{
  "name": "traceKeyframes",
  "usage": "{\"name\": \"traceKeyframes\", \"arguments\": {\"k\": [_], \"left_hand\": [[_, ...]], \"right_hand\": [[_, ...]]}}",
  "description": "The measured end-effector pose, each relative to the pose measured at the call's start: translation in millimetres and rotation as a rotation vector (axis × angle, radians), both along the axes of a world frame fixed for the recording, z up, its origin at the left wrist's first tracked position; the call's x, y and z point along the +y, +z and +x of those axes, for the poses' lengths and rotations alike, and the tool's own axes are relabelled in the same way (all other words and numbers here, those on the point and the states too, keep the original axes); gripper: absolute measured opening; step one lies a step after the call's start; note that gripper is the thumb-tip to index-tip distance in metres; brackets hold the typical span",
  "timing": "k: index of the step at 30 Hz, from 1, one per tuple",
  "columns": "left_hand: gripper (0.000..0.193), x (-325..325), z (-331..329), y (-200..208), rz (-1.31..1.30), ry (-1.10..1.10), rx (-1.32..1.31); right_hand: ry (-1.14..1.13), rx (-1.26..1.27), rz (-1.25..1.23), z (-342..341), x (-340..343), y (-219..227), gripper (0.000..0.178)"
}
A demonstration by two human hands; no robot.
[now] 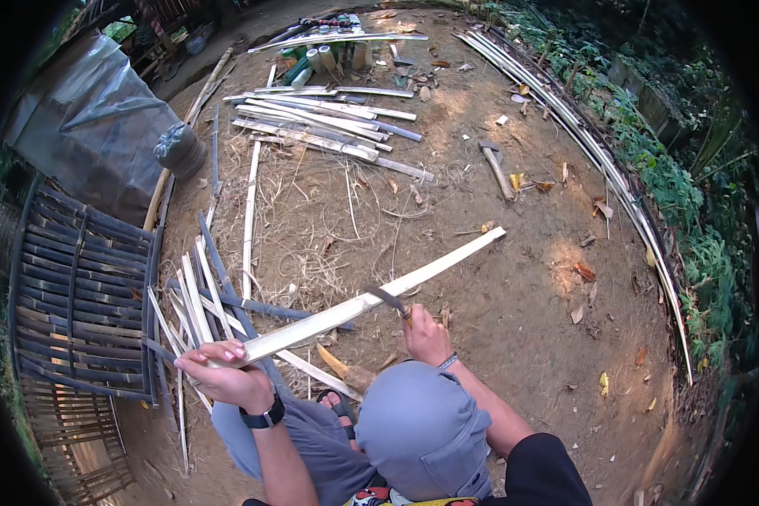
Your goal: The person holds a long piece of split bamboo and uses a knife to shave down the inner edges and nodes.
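Note:
A long, pale split bamboo strip [430,268] slants across the view, from near my lap on the left up to the far right. My left hand [228,384], with a dark band on its wrist, grips the near end of it. In my right hand [428,337] is a knife [386,298] with a dark blade, its handle mostly covered by my fingers. The blade's tip reaches the strip's near edge around the middle. Below the strip, several more bamboo strips [201,299] lean in a bundle by my left knee.
Beyond lies a pile of split bamboo [329,122], with cut bamboo tubes [327,57] behind it. A hammer-like tool [497,171] rests on the dirt. Long strips [599,160] line the plants at right. At left stand a dark slatted bamboo rack [84,295] and plastic sheeting [93,126].

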State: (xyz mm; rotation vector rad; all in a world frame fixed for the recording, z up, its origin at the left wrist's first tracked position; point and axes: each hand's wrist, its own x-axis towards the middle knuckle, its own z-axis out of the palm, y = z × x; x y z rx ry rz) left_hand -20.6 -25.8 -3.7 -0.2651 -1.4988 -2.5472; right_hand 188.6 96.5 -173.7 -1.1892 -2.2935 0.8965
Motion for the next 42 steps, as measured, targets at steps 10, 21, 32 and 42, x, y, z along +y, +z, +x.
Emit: {"name": "traceKeyframes", "arguments": {"k": [10, 21, 32, 42], "left_hand": [[0.037, 2, 2, 0, 0.015, -0.012, -0.005], [0.036, 0, -1, -3, 0.004, -0.019, 0.003], [0.037, 2, 6, 3, 0.016, -0.017, -0.002], [0.037, 4, 7, 3, 0.017, -0.029, -0.010]], "right_hand": [[-0.115, 0.011, -0.042, 13, 16, -24, 0.025], [-0.043, 0.013, -0.026, 4, -5, -16, 0.020], [-0.017, -0.015, 0.035, 14, 11, -20, 0.023], [-0.153, -0.015, -0.039, 26, 31, -38, 0.021]]}}
